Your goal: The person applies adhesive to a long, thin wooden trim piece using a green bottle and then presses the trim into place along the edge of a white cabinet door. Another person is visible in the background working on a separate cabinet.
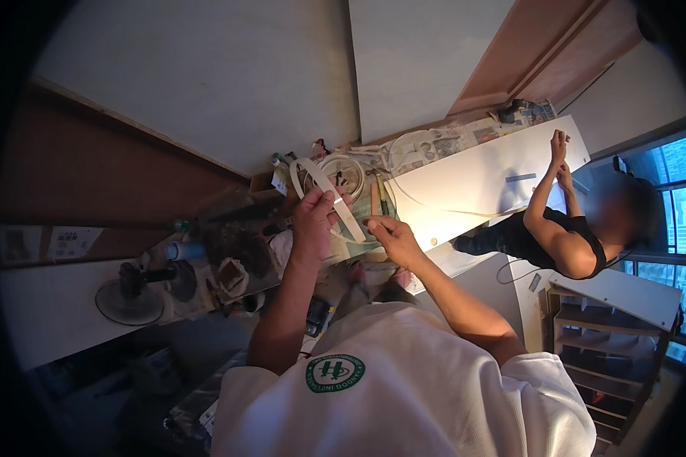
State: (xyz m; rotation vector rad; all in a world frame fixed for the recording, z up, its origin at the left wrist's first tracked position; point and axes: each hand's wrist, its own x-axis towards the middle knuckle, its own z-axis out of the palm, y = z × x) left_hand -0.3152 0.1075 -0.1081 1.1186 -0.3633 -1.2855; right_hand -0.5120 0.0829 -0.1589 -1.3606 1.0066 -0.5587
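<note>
A looped cream strip (347, 221), flat and bendy like edge banding, is held in front of me. My left hand (312, 221) is closed around its middle, with the thumb on the flat face. The strip's loop rises behind that hand, and its broad free end points toward my right hand (395, 240). There the thumb and forefinger are pinched together beside the strip's end; what lies between them is too small to make out. Just beyond the right fingertips is a hammer (380, 190) on the cluttered work surface.
A long white panel (465, 190) stretches to the right. Another person (564, 228) in dark clothes stands there, forearms raised over it. Newspaper (476, 135) lies along the wall. At left are a blue container (185, 250) and a round dark disc (129, 303). A shelf unit (606, 343) stands lower right.
</note>
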